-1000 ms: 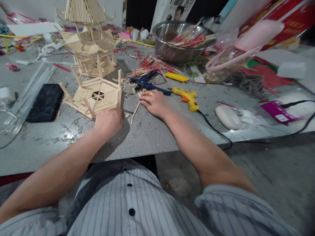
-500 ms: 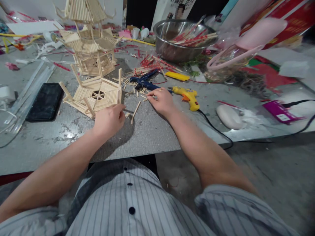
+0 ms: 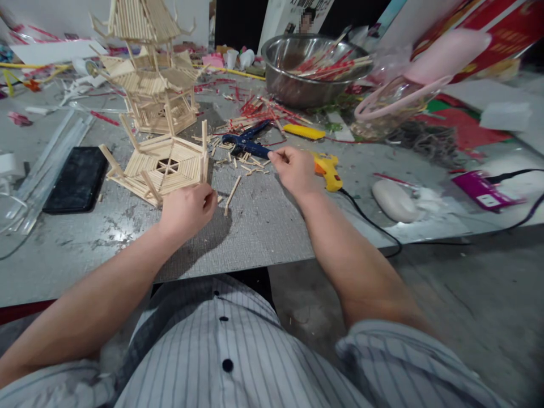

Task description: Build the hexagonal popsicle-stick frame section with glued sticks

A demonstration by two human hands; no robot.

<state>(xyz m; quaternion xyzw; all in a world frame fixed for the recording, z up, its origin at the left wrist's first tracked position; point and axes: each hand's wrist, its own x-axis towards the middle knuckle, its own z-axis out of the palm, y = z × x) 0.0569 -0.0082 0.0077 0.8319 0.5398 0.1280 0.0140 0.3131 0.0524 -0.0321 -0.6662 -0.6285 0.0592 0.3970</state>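
Note:
A low hexagonal platform (image 3: 187, 164) of thin wooden sticks, with short upright posts at its corners, lies flat on the table. Against its near right edge rests my left hand (image 3: 189, 207), fingers curled in; whatever they hold is hidden. My right hand (image 3: 295, 168) is closed in a pinch by the end of a dark blue two-armed hand tool (image 3: 246, 143); I cannot make out anything between the fingertips. Behind that hand, partly covered, lies a yellow glue gun (image 3: 329, 170). Cut stick pieces (image 3: 250, 164) are scattered between the hands, and one longer stick (image 3: 232, 195) lies nearer me.
A tiered stick pagoda (image 3: 148, 79) stands behind the platform. At left lies a black phone (image 3: 76, 178). A steel bowl (image 3: 314, 85) with red-tipped sticks, a yellow box cutter-like piece (image 3: 304, 131), a pink-rimmed container (image 3: 395, 107) and a white mouse-shaped object (image 3: 393, 201) occupy the right.
My right hand has moved right and slightly up from the loose stick pieces, now covering the front of the glue gun. My left hand stays by the platform.

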